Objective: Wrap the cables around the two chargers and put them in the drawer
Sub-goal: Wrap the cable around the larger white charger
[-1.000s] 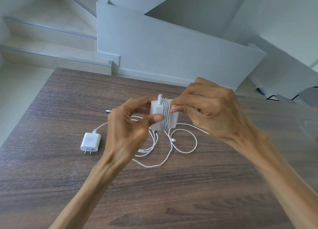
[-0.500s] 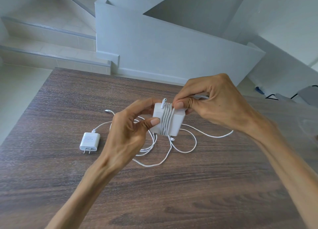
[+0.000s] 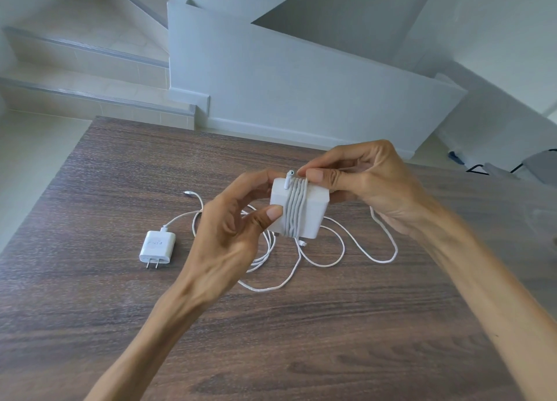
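My left hand [image 3: 229,238] grips a large white square charger [image 3: 313,210] above the table, thumb pressed on its near face. Several turns of white cable [image 3: 294,210] run around its middle. My right hand [image 3: 361,183] pinches that cable at the charger's top edge. The loose rest of the cable [image 3: 382,244] hangs from my right hand and loops on the table. A smaller white charger [image 3: 157,247] with two prongs lies flat on the table to the left, its own thin cable [image 3: 196,216] curling toward my left hand. No drawer is in view.
The dark wooden table [image 3: 271,340] fills the lower view. Beyond its far edge are tiled stairs [image 3: 75,69] and a white half wall [image 3: 301,93]. A dark chair frame [image 3: 512,165] shows at the far right.
My right hand has carried the cable up and around the charger, adding a turn. The loose loop on the table has shifted right and grown shorter.
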